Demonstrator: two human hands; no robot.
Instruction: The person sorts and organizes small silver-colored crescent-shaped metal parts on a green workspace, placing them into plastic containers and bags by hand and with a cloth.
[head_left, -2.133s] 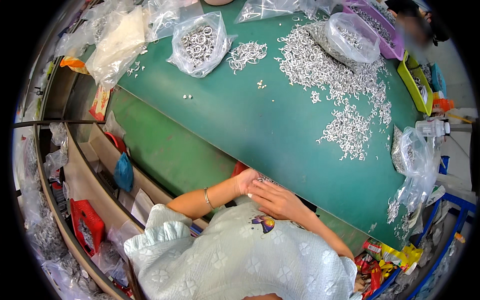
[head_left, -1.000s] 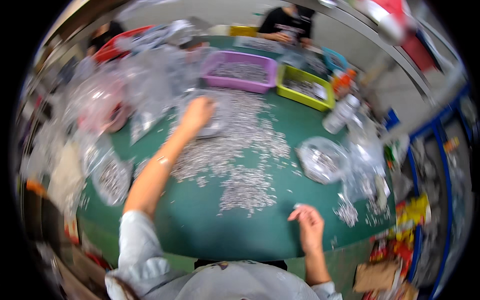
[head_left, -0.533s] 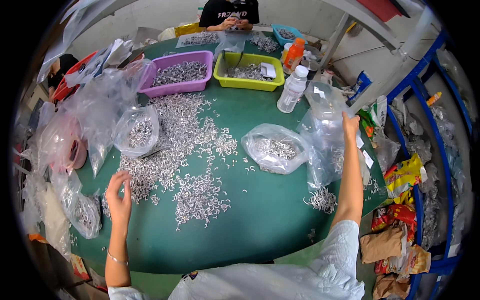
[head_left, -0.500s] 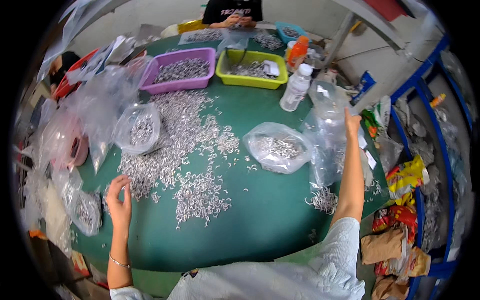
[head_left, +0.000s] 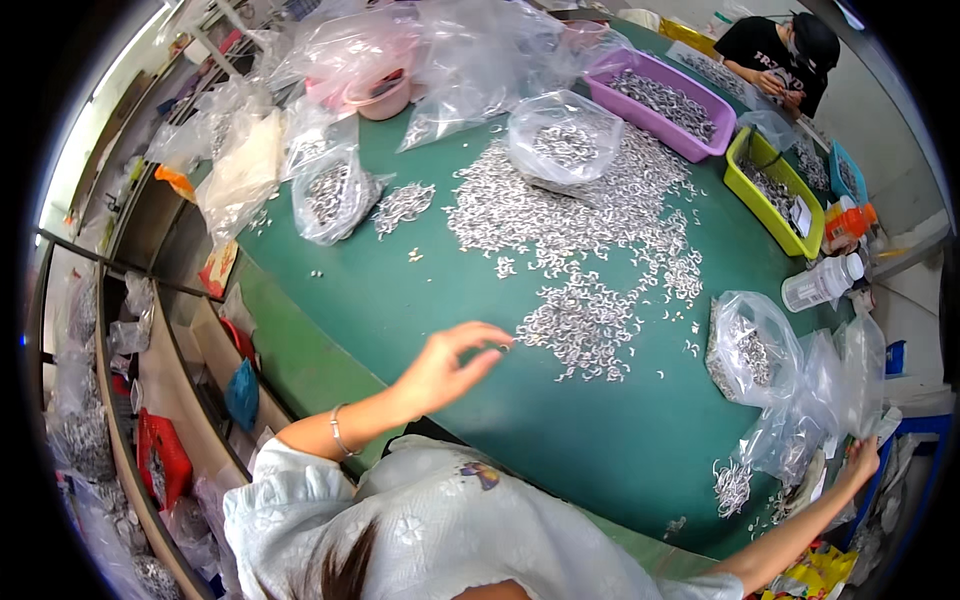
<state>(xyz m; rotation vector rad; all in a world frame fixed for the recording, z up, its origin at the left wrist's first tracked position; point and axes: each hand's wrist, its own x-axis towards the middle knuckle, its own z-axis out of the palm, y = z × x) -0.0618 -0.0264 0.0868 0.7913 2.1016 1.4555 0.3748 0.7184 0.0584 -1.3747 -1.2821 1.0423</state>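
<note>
Silvery curved pieces (head_left: 580, 325) lie heaped on the worktop (head_left: 600, 440) by my half-curled left hand (head_left: 445, 370), my bent-fingered right hand (head_left: 862, 460) meets a clear bag (head_left: 863, 375), either's grip I cannot tell, and this reaching step, I judge, calls for a fine pinch.

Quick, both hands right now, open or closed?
Left hand: loosely curled; can't tell whether it pinches anything.
Right hand: by the clear bag, grip unclear.

Pale lettering (head_left: 788, 62) crosses a black, short-sleeved fabric T-shirt (head_left: 748, 42); print (head_left: 806, 292) on a white-capped cylindrical plastic bottle (head_left: 826, 281) is illegible.
</note>
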